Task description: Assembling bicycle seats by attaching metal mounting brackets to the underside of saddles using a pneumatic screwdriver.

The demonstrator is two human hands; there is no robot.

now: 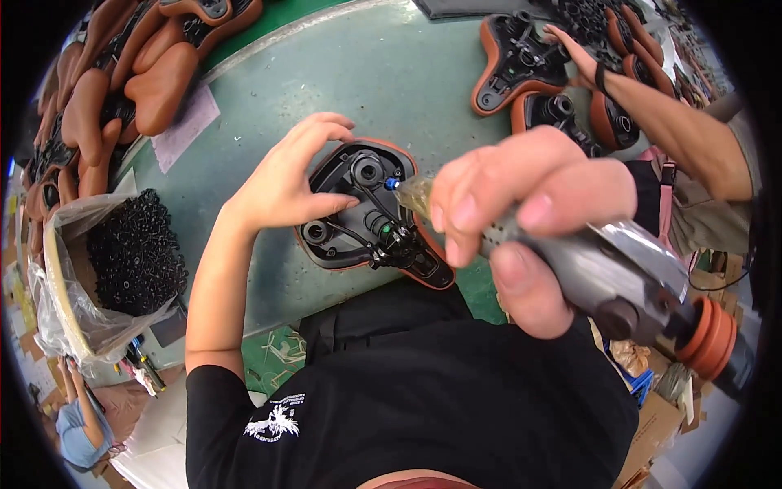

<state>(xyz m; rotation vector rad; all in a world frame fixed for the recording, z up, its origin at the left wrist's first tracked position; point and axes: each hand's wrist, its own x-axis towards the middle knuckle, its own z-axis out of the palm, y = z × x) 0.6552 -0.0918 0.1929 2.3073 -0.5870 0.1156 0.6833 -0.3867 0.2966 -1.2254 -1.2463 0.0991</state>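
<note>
A bicycle saddle [346, 251] lies underside up in front of me, its black base edged in orange-brown. My left hand [281, 175] grips its left side, with the thumb over the underside and the fingers round the far rim. In my right hand [529, 200] is a grey power screwdriver [599, 273], held tilted with its nose toward the saddle. The blue-tipped end [393, 185] is at the saddle's upper right part; whether it touches a screw there I cannot tell. Round mounts and a black clamp [397, 240] show on the underside.
A plastic-lined box [61, 281] of small black parts stands left on the green table [350, 73]. Brown saddles [163, 90] are piled at the far left. At the right, another person's hand [574, 53] is at upturned saddles [517, 69].
</note>
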